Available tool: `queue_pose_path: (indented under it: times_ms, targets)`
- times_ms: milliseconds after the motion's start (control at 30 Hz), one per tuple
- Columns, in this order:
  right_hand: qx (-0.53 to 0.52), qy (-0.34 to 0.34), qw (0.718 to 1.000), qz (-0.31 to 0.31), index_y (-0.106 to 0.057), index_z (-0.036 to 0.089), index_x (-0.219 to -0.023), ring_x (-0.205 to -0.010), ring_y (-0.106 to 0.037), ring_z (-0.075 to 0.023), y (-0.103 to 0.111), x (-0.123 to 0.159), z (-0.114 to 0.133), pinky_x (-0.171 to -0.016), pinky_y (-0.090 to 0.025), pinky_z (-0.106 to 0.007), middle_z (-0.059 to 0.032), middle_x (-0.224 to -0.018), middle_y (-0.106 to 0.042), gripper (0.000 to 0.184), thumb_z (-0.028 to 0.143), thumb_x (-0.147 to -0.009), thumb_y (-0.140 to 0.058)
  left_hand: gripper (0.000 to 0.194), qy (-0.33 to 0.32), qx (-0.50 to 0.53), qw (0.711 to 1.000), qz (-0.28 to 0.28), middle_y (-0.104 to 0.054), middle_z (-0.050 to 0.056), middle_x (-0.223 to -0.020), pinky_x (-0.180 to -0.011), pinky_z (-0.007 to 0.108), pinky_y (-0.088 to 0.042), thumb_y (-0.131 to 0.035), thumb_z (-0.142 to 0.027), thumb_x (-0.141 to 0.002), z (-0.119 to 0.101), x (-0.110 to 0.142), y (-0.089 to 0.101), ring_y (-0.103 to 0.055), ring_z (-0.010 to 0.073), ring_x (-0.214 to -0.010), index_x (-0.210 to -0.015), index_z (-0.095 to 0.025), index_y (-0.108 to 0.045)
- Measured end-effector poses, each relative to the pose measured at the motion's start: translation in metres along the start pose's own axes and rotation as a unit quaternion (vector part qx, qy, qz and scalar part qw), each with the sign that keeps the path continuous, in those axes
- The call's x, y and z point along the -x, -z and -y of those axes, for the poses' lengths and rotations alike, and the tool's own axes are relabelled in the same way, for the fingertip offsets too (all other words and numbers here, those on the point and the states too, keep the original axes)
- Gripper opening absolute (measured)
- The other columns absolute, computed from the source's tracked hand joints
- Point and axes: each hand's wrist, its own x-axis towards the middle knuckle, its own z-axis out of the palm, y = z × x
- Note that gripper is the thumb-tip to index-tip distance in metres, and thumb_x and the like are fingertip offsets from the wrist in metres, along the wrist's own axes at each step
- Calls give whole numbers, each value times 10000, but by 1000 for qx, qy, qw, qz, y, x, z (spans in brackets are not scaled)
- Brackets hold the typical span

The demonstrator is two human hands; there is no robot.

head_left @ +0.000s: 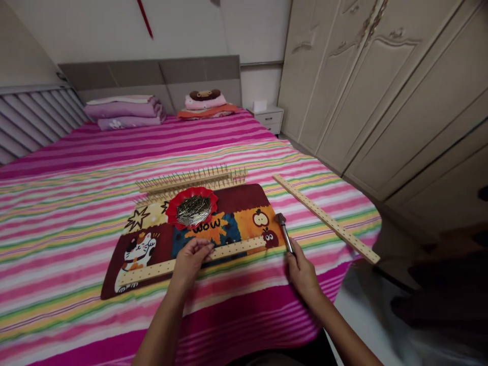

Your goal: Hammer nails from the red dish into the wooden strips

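Over a pale wooden strip [152, 272] with rows of holes, my left hand [192, 259] is closed in a pinch. A small dark tip shows at its fingertips and looks like a nail; the fingers hide most of it. To the right of these fingers, a few nails stand in the strip. My right hand [301, 272] is wrapped round the handle of a hammer [284, 231], its head pointing away from me, right of the strip's end. A red scalloped bowl [171, 211] full of loose nails [194, 209] sits beyond my left hand.
The strip and bowl lie on a patterned mat [247, 201] on a striped bed [76, 244]. Behind the bowl are wooden strips bristling with nails [190, 179]. Another holed strip [328, 218] lies at the right, overhanging the bed edge. Folded bedding [129, 112] is at the far end.
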Motion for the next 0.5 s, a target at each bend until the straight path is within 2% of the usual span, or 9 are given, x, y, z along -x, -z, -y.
queue_pose_path:
  times_ms: [100,167,333,500]
  targets:
    - [9,-1,1000,-1,-455,100,-1350,-588,-655,-230,-2,1,0,-573,-502,-301,-87,-739,-726,561,334,-852,-344,416,-20,-6,1000,4,-610,-23,-583,-473,200,-424,-784,-425,-436,11,-5,-7,-545,99,-535,-689,-158,-591]
    - [10,0,1000,-4,-462,105,-1346,-563,-646,-232,-3,1,0,-551,-497,-306,-81,-716,-723,560,337,-848,-354,376,-38,-23,999,6,-603,-25,-594,-461,197,-399,-758,-420,-481,17,-8,-10,-528,95,-528,-702,-165,-593]
    - [-14,12,1000,-17,-486,134,-1328,-857,-677,-251,-4,1,0,-710,-516,-313,-115,-1027,-716,548,330,-827,-383,307,-69,-84,994,-4,-570,-29,-588,-471,202,-378,-676,-431,-592,29,-13,-13,-509,103,-541,-747,-175,-606]
    - [-44,1,999,-21,-502,136,-1316,-856,-677,-253,-5,-2,0,-726,-515,-322,-120,-1041,-712,565,348,-802,-404,260,-117,-135,984,-6,-532,-43,-542,-479,208,-368,-628,-427,-639,32,-12,-12,-478,98,-504,-723,-182,-605]
